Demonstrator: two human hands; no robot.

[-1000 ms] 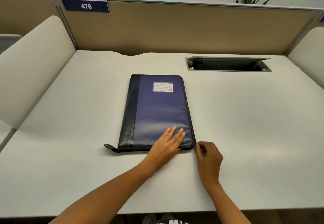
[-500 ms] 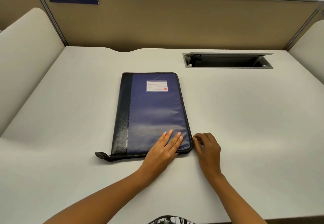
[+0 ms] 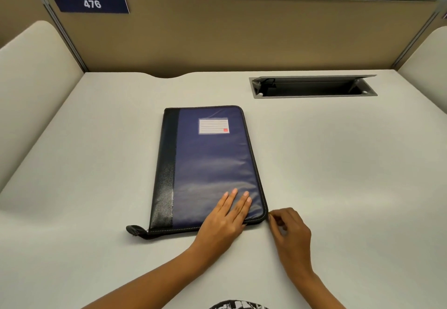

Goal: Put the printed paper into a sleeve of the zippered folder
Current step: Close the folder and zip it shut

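Observation:
The zippered folder (image 3: 208,163) lies closed on the desk, blue with a black spine on the left and a white label near its top. A black zipper tail (image 3: 134,230) sticks out at its near left corner. My left hand (image 3: 225,219) rests flat, fingers spread, on the near right part of the cover. My right hand (image 3: 290,233) sits on the desk beside the near right corner, thumb and forefinger pinched together against the zipper edge there. My fingertips hide whatever they pinch. No printed paper is in view.
The light grey desk (image 3: 338,175) is fenced by a tan partition (image 3: 242,38) at the back and cream side panels (image 3: 33,91). An open cable hatch (image 3: 312,87) is set into the desk at the back right. A patterned black-and-white item (image 3: 238,305) shows at the bottom edge.
The view has shifted slightly. My left hand stays flat on the cover, and my right hand's pinch has stayed at the near right corner.

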